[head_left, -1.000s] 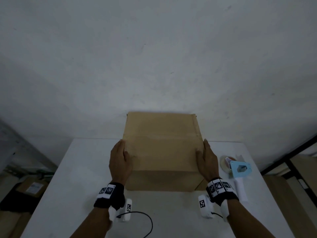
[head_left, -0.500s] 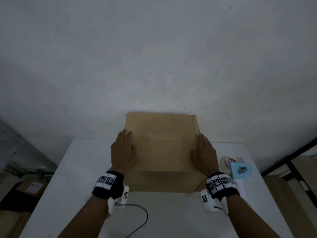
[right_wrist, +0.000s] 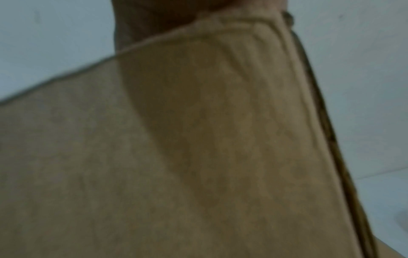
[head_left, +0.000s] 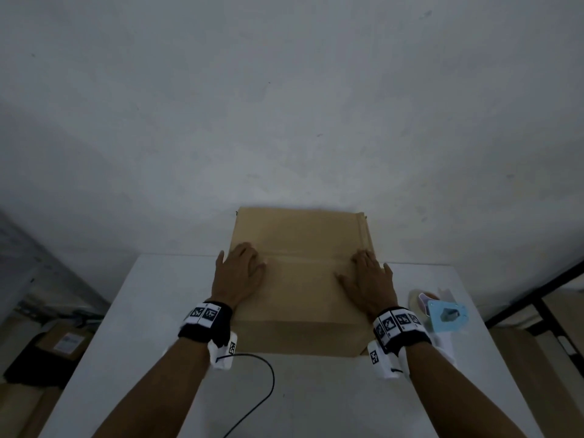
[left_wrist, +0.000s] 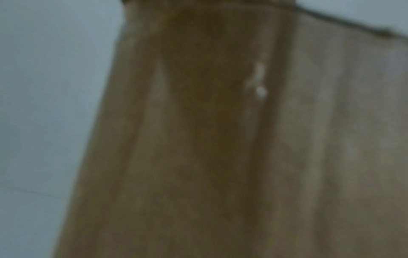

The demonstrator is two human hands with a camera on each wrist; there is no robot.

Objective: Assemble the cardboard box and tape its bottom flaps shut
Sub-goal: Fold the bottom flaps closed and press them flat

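A brown cardboard box [head_left: 300,289] stands on the white table [head_left: 158,311], its upper face made of flaps that reach toward the wall. My left hand [head_left: 240,273] lies flat on the left part of that face, fingers straight. My right hand [head_left: 368,276] lies flat on the right part, fingers straight and pressing down. Both wrist views are filled with blurred brown cardboard [left_wrist: 220,139] [right_wrist: 198,157] seen from very close. A tape dispenser [head_left: 445,317] with a light blue body and a tape roll lies on the table just right of my right wrist.
A black cable [head_left: 262,384] curls over the table in front of the box. A white wall [head_left: 284,105] rises directly behind the table. Brown cartons [head_left: 60,343] sit on the floor at the left, and a black frame [head_left: 537,295] stands at the right.
Both hands have slid from the box's side edges up onto its top face and toward the far side, and now lie flat on the flaps.
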